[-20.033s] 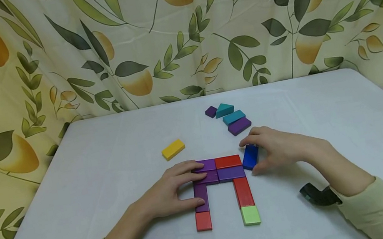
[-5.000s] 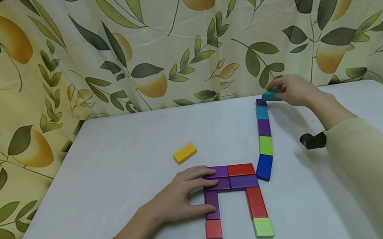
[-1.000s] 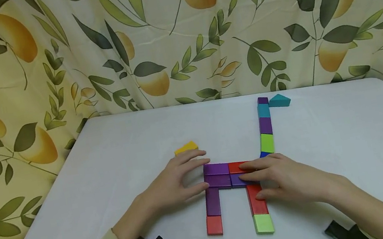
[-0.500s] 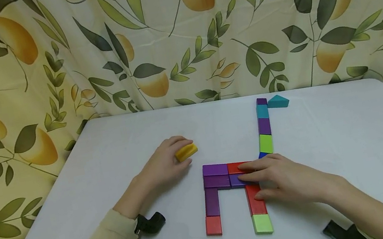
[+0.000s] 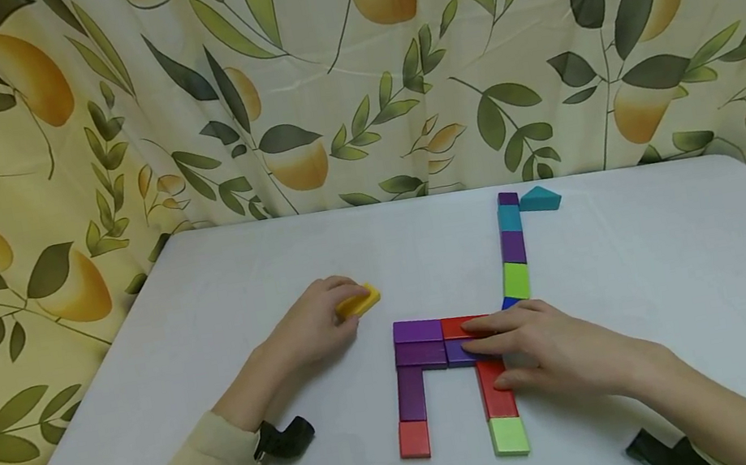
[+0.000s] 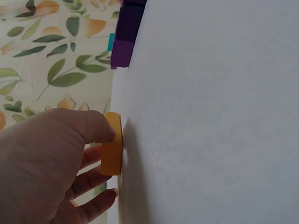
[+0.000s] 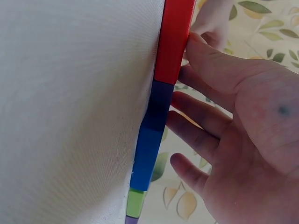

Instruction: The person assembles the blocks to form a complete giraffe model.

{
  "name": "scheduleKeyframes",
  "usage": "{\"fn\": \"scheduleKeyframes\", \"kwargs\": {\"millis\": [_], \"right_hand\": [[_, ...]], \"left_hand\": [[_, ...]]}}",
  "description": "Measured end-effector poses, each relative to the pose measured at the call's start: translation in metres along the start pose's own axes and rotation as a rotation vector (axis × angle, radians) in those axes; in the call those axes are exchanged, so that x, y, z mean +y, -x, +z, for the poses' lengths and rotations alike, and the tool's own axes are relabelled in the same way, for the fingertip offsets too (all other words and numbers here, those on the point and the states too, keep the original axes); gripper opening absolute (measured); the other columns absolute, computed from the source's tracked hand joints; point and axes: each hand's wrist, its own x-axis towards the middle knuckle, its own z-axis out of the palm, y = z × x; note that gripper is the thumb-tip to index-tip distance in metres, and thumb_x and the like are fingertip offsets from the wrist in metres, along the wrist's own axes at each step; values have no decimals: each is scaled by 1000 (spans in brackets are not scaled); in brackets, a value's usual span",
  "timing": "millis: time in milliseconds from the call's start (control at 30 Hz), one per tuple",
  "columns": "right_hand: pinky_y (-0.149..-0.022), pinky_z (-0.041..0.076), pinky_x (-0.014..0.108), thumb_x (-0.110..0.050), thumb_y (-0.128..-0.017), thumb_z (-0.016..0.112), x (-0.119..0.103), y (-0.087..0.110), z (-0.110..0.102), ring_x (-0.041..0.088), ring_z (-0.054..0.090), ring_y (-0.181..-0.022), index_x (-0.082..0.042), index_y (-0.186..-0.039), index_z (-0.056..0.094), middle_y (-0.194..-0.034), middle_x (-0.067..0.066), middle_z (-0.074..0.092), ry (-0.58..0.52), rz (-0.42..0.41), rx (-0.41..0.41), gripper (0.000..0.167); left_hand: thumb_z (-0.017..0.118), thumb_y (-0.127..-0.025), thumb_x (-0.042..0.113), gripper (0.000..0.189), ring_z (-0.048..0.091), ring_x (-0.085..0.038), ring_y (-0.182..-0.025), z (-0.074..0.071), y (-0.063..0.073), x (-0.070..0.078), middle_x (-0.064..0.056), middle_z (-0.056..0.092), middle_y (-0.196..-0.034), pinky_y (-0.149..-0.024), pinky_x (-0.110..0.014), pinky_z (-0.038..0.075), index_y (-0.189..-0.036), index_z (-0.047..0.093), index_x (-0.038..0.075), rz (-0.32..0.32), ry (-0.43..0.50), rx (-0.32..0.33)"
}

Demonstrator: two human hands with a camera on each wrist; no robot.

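My left hand (image 5: 311,327) pinches a yellow block (image 5: 365,300) between thumb and fingers, left of the block figure and a little behind it. In the left wrist view the thumb lies on one face of this yellow block (image 6: 111,157). My right hand (image 5: 563,353) rests its fingertips on the figure's right part: a red block (image 5: 452,327), a violet block (image 5: 457,352) and a long red block (image 5: 497,397). It partly hides a blue block, which shows better in the right wrist view as the blue block (image 7: 145,156). Two purple blocks (image 5: 419,343) form the figure's left part.
From the figure's right corner a line of blocks runs back: green (image 5: 517,280), purple (image 5: 512,247), teal (image 5: 509,218), small purple (image 5: 508,197). Beside its end lies a teal triangle (image 5: 539,199). The legs end in red (image 5: 413,439) and light green (image 5: 509,436).
Over 20 seconds, loose blocks became the line running back. My left hand left the figure and took hold of the yellow block, shifting it slightly left; my right hand came to rest on the figure.
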Motion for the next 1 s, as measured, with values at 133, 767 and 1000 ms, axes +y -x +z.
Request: {"fn": "scheduleKeyframes", "kwargs": {"millis": [133, 767, 1000], "right_hand": [[-105, 36, 60, -36, -93, 73, -1, 0, 0, 32, 51, -130, -16, -140, 63, -147, 4, 53, 8, -6, 5, 52], [-105, 35, 60, -34, -93, 74, -1, 0, 0, 32, 51, -130, -16, -140, 63, -147, 4, 53, 12, -5, 8, 52], [-105, 35, 60, -34, -93, 74, -1, 0, 0, 32, 51, -130, -16, -140, 63, -147, 5, 54, 14, -4, 7, 52]], "left_hand": [[67, -92, 8, 37, 53, -27, -121, -3, 8, 2, -8, 60, -134, -103, -40, 46, -129, 68, 8, 3, 0, -14], [71, -91, 9, 37, 53, -19, -117, -1, 48, 28, 1, 63, -131, -97, -37, 50, -127, 71, 14, 1, 89, -47], [73, -90, 9, 36, 54, -19, -117, 4, 53, 29, 1, 63, -129, -99, -36, 50, -126, 70, 10, 39, 116, -55]]}}
